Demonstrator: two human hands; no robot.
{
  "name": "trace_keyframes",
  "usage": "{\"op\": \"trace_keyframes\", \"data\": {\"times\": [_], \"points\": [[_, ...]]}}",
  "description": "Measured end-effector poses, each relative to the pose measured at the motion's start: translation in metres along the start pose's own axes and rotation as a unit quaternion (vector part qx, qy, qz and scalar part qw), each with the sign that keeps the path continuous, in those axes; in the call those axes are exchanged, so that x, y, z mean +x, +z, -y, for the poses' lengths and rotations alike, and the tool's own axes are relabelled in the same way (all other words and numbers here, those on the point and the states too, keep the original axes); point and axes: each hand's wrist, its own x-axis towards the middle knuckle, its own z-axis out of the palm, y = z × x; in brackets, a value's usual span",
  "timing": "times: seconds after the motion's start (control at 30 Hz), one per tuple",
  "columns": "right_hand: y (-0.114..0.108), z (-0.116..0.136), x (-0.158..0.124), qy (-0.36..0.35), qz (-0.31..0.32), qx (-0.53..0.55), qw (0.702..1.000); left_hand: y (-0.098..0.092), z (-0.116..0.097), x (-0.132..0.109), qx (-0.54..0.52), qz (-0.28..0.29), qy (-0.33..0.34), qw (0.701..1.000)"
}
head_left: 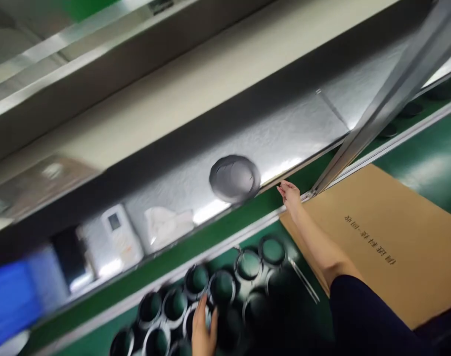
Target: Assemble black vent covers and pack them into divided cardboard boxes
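Note:
My left hand (204, 330) is at the bottom middle, fingers stretched out and thumb apart, over a group of dark rings on the green bench. One ring (188, 324) lies right beside its fingers; whether they touch cannot be told. My right hand (290, 194) reaches out to the front edge of the metal shelf, fingertips pinched together. Anything between them is too small or blurred to make out. Left of that hand, a dark round disc (235, 178) lies at the shelf's edge.
On the metal shelf (285, 123) lie a white handheld device (122, 236), a crumpled white cloth or bag (168, 225) and a blue object (12, 296). Tweezers (303, 280) lie right of the rings. A cardboard sheet (414, 227) covers the right side, near a slanted metal post (381, 104).

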Motion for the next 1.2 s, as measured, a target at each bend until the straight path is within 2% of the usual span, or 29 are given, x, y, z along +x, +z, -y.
{"op": "trace_keyframes", "data": {"times": [0.07,0.13,0.17,0.23,0.3,0.37,0.43,0.5,0.57,0.63,0.67,0.7,0.8,0.83,0.9,1.07,1.2], "points": [[-0.004,-0.014,-0.082,0.012,0.101,0.035,0.994,-0.01,-0.016,-0.024,-0.093,0.038,-0.041,0.994],[-0.016,-0.023,-0.17,0.015,0.204,0.08,0.976,-0.015,-0.038,-0.027,-0.23,0.086,-0.058,0.968],[-0.023,-0.025,-0.213,0.016,0.247,0.094,0.964,-0.016,-0.047,-0.023,-0.303,0.115,-0.054,0.944],[-0.04,-0.026,-0.291,0.02,0.306,0.085,0.948,-0.021,-0.06,-0.015,-0.474,0.148,-0.051,0.867],[-0.055,-0.026,-0.356,0.027,0.348,0.05,0.936,-0.029,-0.066,-0.014,-0.631,0.167,-0.068,0.755],[-0.067,-0.027,-0.408,0.046,0.401,0.016,0.915,-0.041,-0.067,-0.023,-0.735,0.178,-0.1,0.647],[-0.076,-0.028,-0.446,0.079,0.47,-0.01,0.879,-0.054,-0.062,-0.039,-0.79,0.198,-0.135,0.564],[-0.084,-0.026,-0.472,0.104,0.549,-0.037,0.829,-0.065,-0.054,-0.056,-0.818,0.228,-0.155,0.505],[-0.093,-0.02,-0.488,0.103,0.617,-0.083,0.776,-0.074,-0.044,-0.07,-0.832,0.254,-0.165,0.464],[-0.102,-0.009,-0.496,0.073,0.655,-0.15,0.737,-0.079,-0.035,-0.08,-0.837,0.272,-0.168,0.444],[-0.107,-0.002,-0.497,0.042,0.654,-0.184,0.733,-0.082,-0.031,-0.084,-0.837,0.279,-0.168,0.44],[-0.112,0.005,-0.497,-0.002,0.637,-0.213,0.741,-0.083,-0.027,-0.088,-0.834,0.287,-0.167,0.44],[-0.123,0.023,-0.493,-0.199,0.506,-0.271,0.794,-0.085,-0.019,-0.1,-0.823,0.314,-0.159,0.446],[-0.126,0.027,-0.491,-0.262,0.455,-0.29,0.8,-0.086,-0.018,-0.104,-0.818,0.327,-0.157,0.446],[-0.13,0.03,-0.49,-0.341,0.391,-0.338,0.786,-0.086,-0.015,-0.111,-0.803,0.364,-0.162,0.443],[-0.137,0.013,-0.49,-0.387,0.393,-0.412,0.725,-0.086,-0.012,-0.125,-0.765,0.422,-0.183,0.45],[-0.141,-0.008,-0.487,-0.404,0.395,-0.447,0.694,-0.081,-0.007,-0.13,-0.724,0.447,-0.189,0.49]]}}
